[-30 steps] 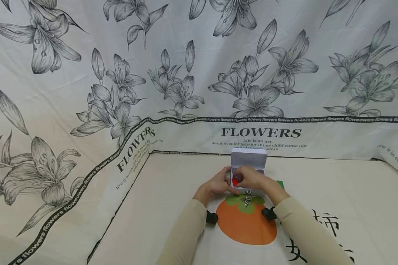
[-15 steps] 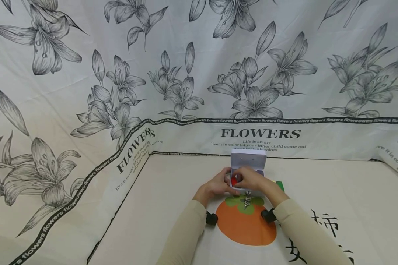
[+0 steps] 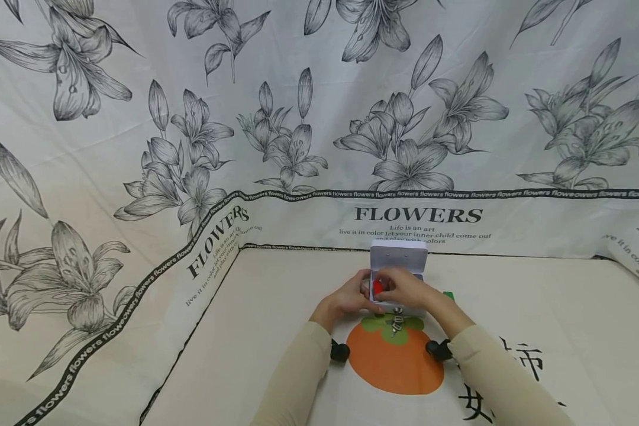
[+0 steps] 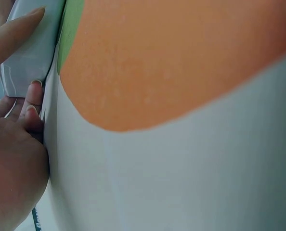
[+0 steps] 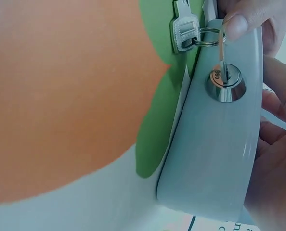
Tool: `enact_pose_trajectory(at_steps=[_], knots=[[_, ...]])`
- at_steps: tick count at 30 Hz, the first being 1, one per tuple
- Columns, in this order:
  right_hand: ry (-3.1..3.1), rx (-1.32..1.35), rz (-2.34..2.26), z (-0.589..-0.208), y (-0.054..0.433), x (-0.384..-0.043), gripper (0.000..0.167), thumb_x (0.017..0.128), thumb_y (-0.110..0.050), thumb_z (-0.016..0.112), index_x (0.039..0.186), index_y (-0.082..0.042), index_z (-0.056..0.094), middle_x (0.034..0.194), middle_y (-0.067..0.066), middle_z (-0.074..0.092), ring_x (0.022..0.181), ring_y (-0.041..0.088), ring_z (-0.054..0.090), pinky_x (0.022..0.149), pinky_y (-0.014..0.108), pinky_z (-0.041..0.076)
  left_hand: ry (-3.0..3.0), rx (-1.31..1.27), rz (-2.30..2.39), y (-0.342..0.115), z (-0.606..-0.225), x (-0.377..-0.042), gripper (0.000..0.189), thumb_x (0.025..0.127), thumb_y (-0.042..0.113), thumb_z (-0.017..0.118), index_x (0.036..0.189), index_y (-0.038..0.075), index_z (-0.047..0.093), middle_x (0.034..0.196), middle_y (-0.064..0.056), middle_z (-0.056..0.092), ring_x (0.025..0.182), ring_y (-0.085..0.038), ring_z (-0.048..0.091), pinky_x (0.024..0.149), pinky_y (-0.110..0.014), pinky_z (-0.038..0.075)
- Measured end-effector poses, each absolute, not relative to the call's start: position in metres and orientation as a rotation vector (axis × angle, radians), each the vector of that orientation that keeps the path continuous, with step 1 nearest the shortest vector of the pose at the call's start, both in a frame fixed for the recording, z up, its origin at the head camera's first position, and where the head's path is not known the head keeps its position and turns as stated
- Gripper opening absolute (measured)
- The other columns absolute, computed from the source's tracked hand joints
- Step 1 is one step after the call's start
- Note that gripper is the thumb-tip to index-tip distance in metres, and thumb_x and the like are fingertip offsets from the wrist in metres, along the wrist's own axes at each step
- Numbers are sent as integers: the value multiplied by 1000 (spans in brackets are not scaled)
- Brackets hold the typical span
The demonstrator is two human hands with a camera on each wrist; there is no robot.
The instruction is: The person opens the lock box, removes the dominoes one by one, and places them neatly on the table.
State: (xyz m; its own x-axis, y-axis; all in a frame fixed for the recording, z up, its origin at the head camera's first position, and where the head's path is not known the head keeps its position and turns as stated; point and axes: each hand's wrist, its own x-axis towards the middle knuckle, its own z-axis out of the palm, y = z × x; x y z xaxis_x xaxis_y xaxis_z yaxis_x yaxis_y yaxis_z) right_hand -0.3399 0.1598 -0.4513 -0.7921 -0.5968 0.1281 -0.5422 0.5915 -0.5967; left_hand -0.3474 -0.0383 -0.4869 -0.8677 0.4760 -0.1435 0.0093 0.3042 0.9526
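A pale lockable box (image 3: 399,258) stands on the cloth with its lid raised. My left hand (image 3: 347,297) grips its left front corner, the thumb lying on the front face. Over the open box, my right hand (image 3: 403,286) has its fingers curled and pinches a small red object (image 3: 378,287); its kind is too small to tell. In the right wrist view a key stands in the round lock (image 5: 225,84) on the front wall. A second key (image 5: 181,30) hangs beside it on a ring, close to the left thumb. The right hand hides much of the inside.
The cloth beneath bears an orange persimmon print (image 3: 396,361) and black characters (image 3: 529,360). A green item (image 3: 448,294) shows partly behind the right forearm. At the back hangs a flower-printed curtain (image 3: 293,154).
My right wrist and forearm have shifted slightly to the right, and the red object has turned a little in the fingers. The left hand keeps its hold on the box.
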Motion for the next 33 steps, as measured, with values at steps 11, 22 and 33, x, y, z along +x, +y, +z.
enact_pose_trajectory(at_steps=[11, 22, 33], knots=[[2808, -938, -972, -447, 168, -330, 32, 91, -11, 76, 119, 1, 66, 100, 8, 67, 82, 16, 56, 73, 32, 48, 2188, 412, 1589, -36, -486, -346, 96, 73, -3, 89, 152, 16, 39, 89, -6, 57, 81, -16, 55, 76, -27, 43], [2860, -932, -1090, -439, 173, -320, 36, 87, -6, 80, 117, 7, 66, 100, 13, 69, 84, 20, 63, 77, 37, 54, 2220, 406, 1562, -37, -486, -346, 96, 74, 0, 90, 153, 16, 38, 94, -8, 59, 85, -16, 56, 80, -28, 43], [2871, -787, -1126, -431, 184, -310, 41, 84, -5, 82, 120, 6, 65, 103, 13, 70, 88, 23, 66, 77, 37, 57, 2246, 404, 1546, -37, -487, -347, 97, 73, 2, 91, 153, 18, 39, 96, -7, 59, 88, -17, 55, 84, -30, 42]])
